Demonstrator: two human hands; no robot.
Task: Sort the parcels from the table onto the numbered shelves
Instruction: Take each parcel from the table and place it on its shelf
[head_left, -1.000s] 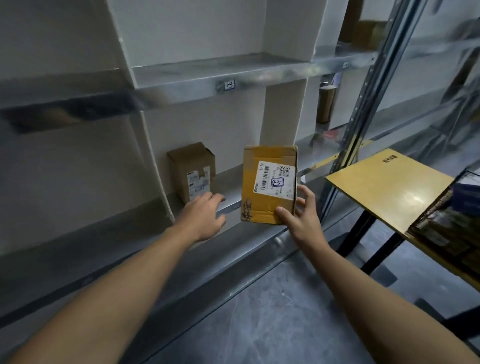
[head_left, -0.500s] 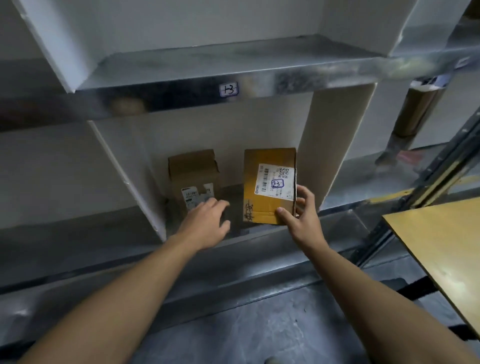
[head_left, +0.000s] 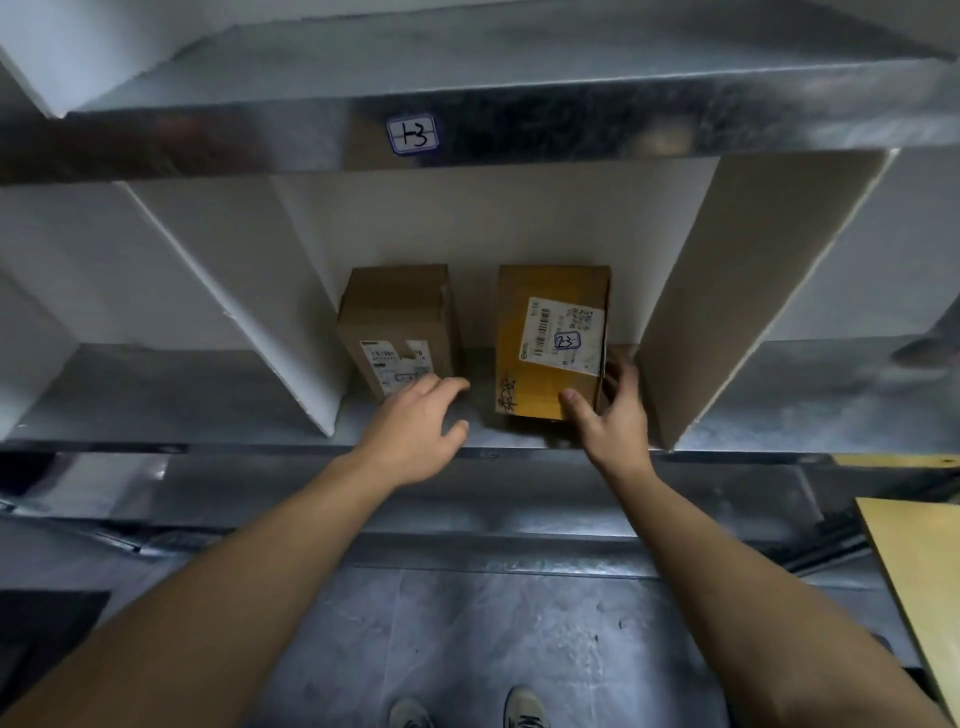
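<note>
A yellow-brown parcel (head_left: 545, 338) with a white label marked "2-3" stands upright on the metal shelf (head_left: 260, 415), inside the compartment between two white dividers. My right hand (head_left: 613, 415) grips its lower right corner, thumb on the front face and fingers behind the side. A brown cardboard parcel (head_left: 400, 327) stands to its left in the same compartment. My left hand (head_left: 415, 426) hovers with relaxed fingers in front of that brown parcel, fingertips at its lower label. A tag reading "1-3" (head_left: 412, 134) sits on the shelf edge above.
White dividers (head_left: 727, 291) close the compartment on both sides. The yellow table's corner (head_left: 914, 571) juts in at the lower right. Grey floor and my shoes (head_left: 524, 709) lie below the shelf front.
The yellow-brown parcel has gone from in front of the shelf into the compartment and now stands on the shelf. My view has come closer and squarer to the shelf.
</note>
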